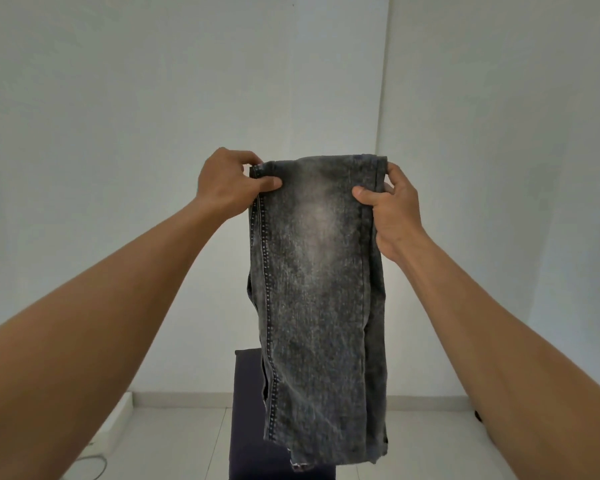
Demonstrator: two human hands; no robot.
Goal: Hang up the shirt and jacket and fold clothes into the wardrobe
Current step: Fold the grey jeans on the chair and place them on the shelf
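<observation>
Right, head view: folded pair of dark grey acid-washed denim jeans (319,271) is held up in mid-air at arm's length and hangs straight down. It has a faded pale patch near its top fold and a seam of white dotted stitching down its left edge. Frayed hem ends show at the bottom.

Left hand (227,183) grips the jeans' top left corner, thumb (269,183) pressed on the front and fingers curled round the back. Right hand (392,209) grips the top right edge the same way, thumb on the front and fingers wrapped over the side.

Behind and below the jeans stands a dark navy block-shaped thing (248,410), partly hidden by them; can't tell what it is. Pale plain wall (153,98) is behind the jeans and a white tiled floor (174,441) lies beneath them. Thin grey cable loop (87,462) lies on the floor well to the lower left of the jeans. A small black item (478,415) to their lower right is too small to tell.
</observation>
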